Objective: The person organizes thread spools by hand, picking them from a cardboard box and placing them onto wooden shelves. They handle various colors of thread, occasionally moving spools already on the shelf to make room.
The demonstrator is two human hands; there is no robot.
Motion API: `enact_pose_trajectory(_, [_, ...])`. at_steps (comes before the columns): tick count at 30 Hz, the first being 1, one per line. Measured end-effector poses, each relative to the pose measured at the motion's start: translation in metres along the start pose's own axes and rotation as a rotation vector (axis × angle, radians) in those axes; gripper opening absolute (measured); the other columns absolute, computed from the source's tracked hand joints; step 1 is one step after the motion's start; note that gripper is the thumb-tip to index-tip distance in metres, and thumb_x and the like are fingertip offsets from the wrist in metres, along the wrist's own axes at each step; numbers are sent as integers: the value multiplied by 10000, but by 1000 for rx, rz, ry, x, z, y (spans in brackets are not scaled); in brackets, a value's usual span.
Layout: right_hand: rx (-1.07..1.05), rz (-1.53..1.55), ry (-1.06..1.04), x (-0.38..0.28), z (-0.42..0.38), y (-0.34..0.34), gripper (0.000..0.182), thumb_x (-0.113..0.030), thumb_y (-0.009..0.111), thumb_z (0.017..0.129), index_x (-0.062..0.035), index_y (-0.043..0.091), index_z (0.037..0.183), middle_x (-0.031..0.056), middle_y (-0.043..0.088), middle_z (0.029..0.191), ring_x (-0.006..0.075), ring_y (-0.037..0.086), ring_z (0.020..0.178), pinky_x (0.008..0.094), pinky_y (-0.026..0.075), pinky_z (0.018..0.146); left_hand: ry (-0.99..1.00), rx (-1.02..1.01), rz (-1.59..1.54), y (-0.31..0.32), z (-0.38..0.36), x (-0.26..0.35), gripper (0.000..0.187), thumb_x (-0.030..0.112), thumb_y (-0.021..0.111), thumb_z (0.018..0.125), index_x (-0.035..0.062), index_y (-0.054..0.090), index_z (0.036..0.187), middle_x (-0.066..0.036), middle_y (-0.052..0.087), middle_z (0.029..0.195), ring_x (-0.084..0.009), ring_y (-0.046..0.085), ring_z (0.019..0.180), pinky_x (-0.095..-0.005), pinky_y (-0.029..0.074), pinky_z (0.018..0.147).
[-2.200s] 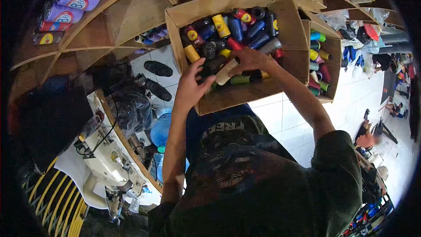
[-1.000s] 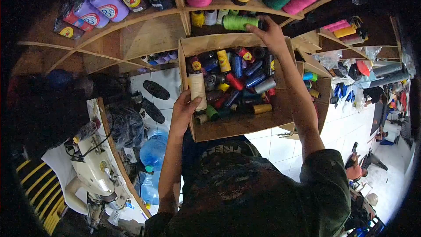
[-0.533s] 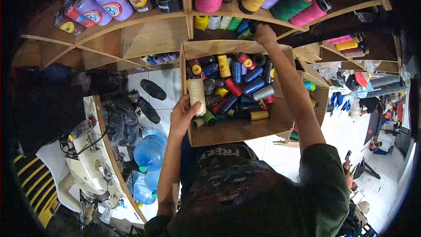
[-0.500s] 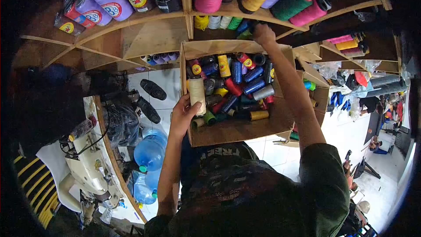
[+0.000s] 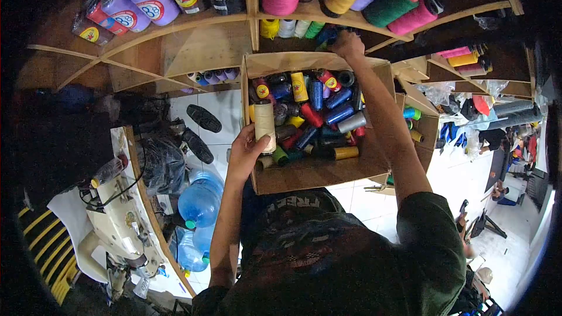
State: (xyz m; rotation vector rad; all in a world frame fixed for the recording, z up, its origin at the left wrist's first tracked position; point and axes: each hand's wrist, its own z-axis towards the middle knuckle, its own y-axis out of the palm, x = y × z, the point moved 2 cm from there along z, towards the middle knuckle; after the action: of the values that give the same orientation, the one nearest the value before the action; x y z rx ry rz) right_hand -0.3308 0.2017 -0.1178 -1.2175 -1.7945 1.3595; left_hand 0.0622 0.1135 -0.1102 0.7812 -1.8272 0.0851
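One wooden shelf [image 5: 211, 52] spans the top of the view, its compartments holding spools; in the compartment just beyond the box, four stand in a row: one yellow [image 5: 269, 28], two whitish and one green [image 5: 314, 29]. Two open cardboard boxes come next: the nearer box [image 5: 310, 180] holds a heap of spools too jumbled to count, among them one gray spool [image 5: 352, 122] and one gold spool [image 5: 345, 153]; the farther box [image 5: 429, 134], to its right, shows a few. At the left, one counter [image 5: 153, 213] carries one sewing machine [image 5: 117, 222]. Beside it are at least two blue water bottles [image 5: 198, 205], and two dark shoes [image 5: 204, 118] lie on the tiled floor [image 5: 219, 96]. The left hand [image 5: 244, 155] grasps one cream spool [image 5: 264, 126] roughly upright over the nearer box's left side, thumb across its lower part, fingers around it. The right hand [image 5: 349, 45] reaches into the shelf compartment beside dark blue spools [image 5: 328, 34]; its fingers are hidden, so I cannot tell whether they grip one.
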Motion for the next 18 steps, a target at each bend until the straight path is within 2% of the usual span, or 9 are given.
enact_pose_trajectory(5, [73,-46,-2,2,8,12,553,-488,709,658,-76,650,1023,174,645,1060,318,629,988,406,512,858,30,-1,-14,-1,0,-6,467,110,647,857,-46,443,1247,-111,580,1131,-171,558,1028,-295,444,890])
enact_pose_trajectory(8, [174,-33,-75,10,12,19,535,-484,723,666,-86,654,1016,154,644,1077,322,629,977,394,520,825,50,-15,11,3,-1,2,467,110,652,855,-48,445,1244,-113,580,1130,-171,560,1026,-293,448,886])
enact_pose_trajectory(11, [114,86,-223,-14,-27,-18,502,-500,653,747,-115,644,1069,116,666,1012,306,646,927,388,505,818,58,2,41,9,2,9,471,125,672,843,-43,467,1233,-116,590,1109,-173,573,1010,-295,465,862])
enact_pose_trajectory(13, [-149,482,-428,-37,-73,-26,615,-596,653,718,-108,638,1092,103,674,934,285,652,852,369,504,780,111,-1,141,11,10,11,480,131,687,829,-31,481,1230,-119,596,1106,-172,585,994,-291,474,848])
enact_pose_trajectory(14, [-415,656,-560,-53,-103,-28,639,-611,647,725,-105,630,1115,93,669,943,255,645,839,342,498,786,134,-5,193,13,13,12,484,134,695,822,-26,488,1229,-121,599,1105,-171,591,986,-289,478,840])
enact_pose_trajectory(15, [-380,477,-768,-59,-129,-30,533,-443,659,811,-61,584,1176,90,645,1047,208,619,880,311,489,780,196,-9,285,17,15,22,521,146,726,790,-9,500,1232,-130,605,1114,-177,604,972,-291,483,838])
enact_pose_trajectory(16, [-532,505,-771,-75,-158,-49,496,-380,660,828,-27,583,1169,110,647,1051,200,609,919,316,473,830,215,-30,303,20,19,26,525,149,732,783,-8,504,1229,-131,608,1114,-179,605,975,-288,481,842])
enact_pose_trajectory(18, [-397,503,-877,-78,-168,-47,429,-322,661,838,-24,600,1141,115,657,1013,197,611,906,319,472,822,249,-76,339,24,25,31,534,153,743,769,-5,512,1224,-134,612,1114,-183,606,981,-284,477,850])
